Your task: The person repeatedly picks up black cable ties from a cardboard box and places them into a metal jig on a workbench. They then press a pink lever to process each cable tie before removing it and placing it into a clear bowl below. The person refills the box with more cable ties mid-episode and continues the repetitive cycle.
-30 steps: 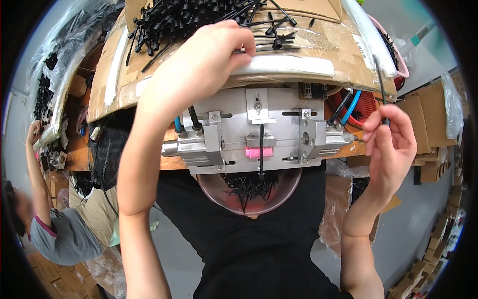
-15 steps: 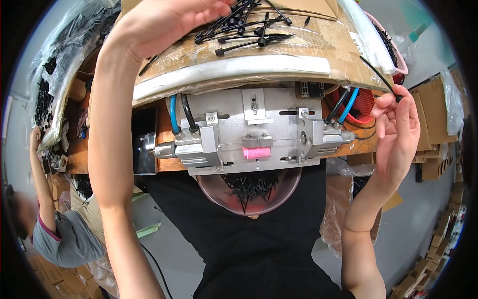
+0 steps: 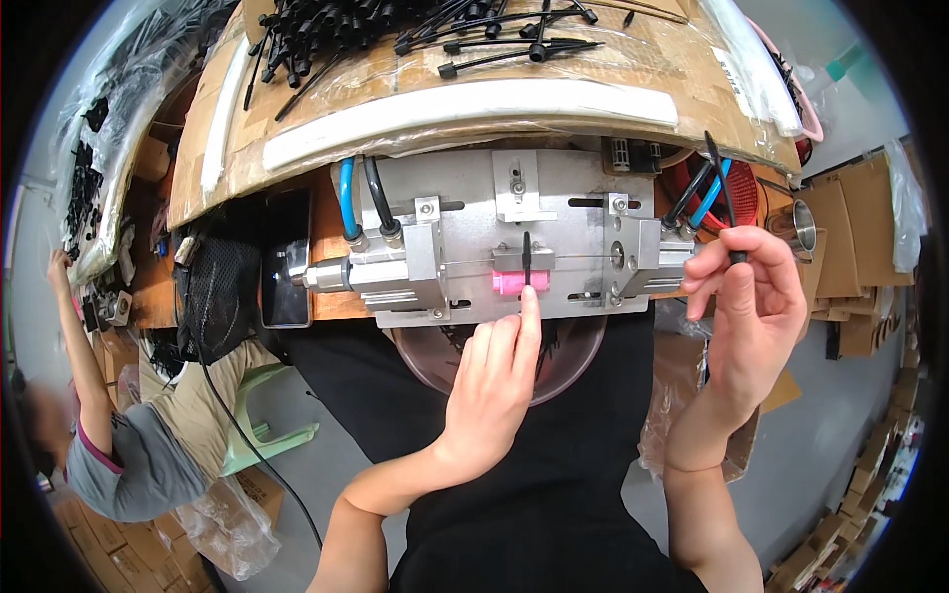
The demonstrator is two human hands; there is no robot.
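My left hand (image 3: 491, 390) is at the metal fixture plate (image 3: 474, 208), index finger stretched out and the other fingers curled. At its fingertip a slim black plastic stem (image 3: 527, 259) stands across the small metal block and the pink block (image 3: 508, 284); its lower end is hidden by the finger. Off to the right, my right hand (image 3: 756, 311) pinches a longer black plastic stem (image 3: 723, 183) by its knob-like head, the thin end pointing up. Between the two clamp cylinders a thin wire runs across the plate. A bowl (image 3: 583, 371) of small black pieces sits below the plate.
Black stems with cylindrical heads (image 3: 326, 40) are heaped on the cardboard (image 3: 395, 148) above the fixture. Blue hoses (image 3: 346, 198) feed the cylinders. A red basket (image 3: 746, 203) and metal cup (image 3: 794, 225) stand right. Another person (image 3: 138, 455) works at left; a cable (image 3: 247, 435) hangs there.
My left hand has come down from the heap to the fixture, where a black stem now lies over the pink block. My right hand moved inward and lower, still holding its stem.
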